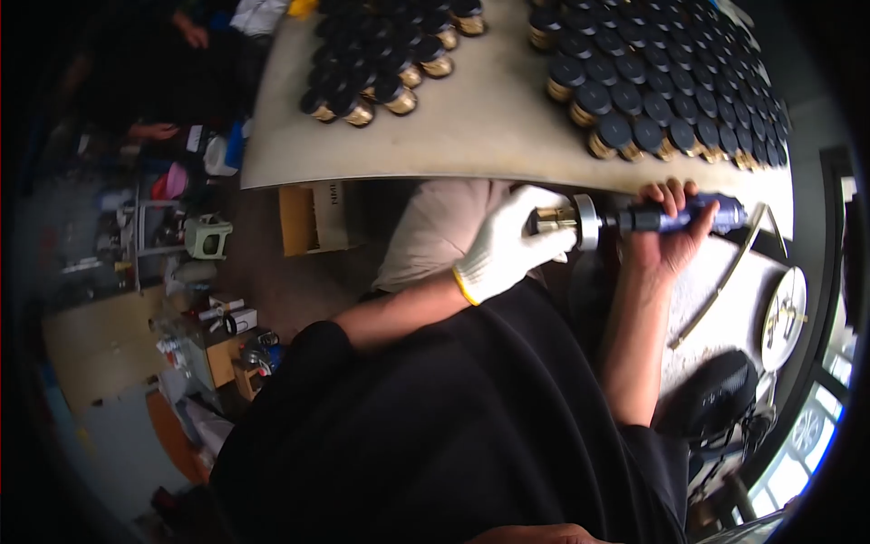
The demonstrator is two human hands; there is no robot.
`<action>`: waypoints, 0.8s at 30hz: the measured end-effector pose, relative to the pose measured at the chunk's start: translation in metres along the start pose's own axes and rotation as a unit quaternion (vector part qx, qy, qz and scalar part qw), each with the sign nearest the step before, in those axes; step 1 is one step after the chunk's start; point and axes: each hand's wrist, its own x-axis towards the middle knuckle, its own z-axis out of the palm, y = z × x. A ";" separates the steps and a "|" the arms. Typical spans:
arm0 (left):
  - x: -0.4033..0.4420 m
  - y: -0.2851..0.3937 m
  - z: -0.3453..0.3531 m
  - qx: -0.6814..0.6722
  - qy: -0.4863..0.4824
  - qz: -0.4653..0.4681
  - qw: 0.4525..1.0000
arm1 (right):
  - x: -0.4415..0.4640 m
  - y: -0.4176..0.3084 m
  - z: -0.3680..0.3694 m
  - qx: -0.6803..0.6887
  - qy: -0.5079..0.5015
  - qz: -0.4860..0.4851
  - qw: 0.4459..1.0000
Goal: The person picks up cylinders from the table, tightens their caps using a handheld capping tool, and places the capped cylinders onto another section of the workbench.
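My left hand [509, 240], in a white knit glove with a yellow cuff edge, is closed around a small gold-coloured jar [549, 219] lying sideways. Against the jar's lid end sits a round silver metal head [587, 223], which hides the lid. That head is on the shaft of a blue-purple electric screwdriver [725, 214]. Bare and wrapped round the screwdriver's body is my right hand [671, 231]. Both hands are just in front of the table edge.
Black-lidded gold jars stand in two groups, left [362, 68] and right [657, 109], on the pale table [480, 136]. An opened cardboard box [313, 218] is below. Another person's hands [192, 34] show at upper left. A round white fan-like object [784, 317] stands right.
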 end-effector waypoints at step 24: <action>0.182 0.072 -0.082 0.411 0.139 0.263 0.862 | 0.001 0.001 -0.004 -0.031 -0.017 0.009 0.999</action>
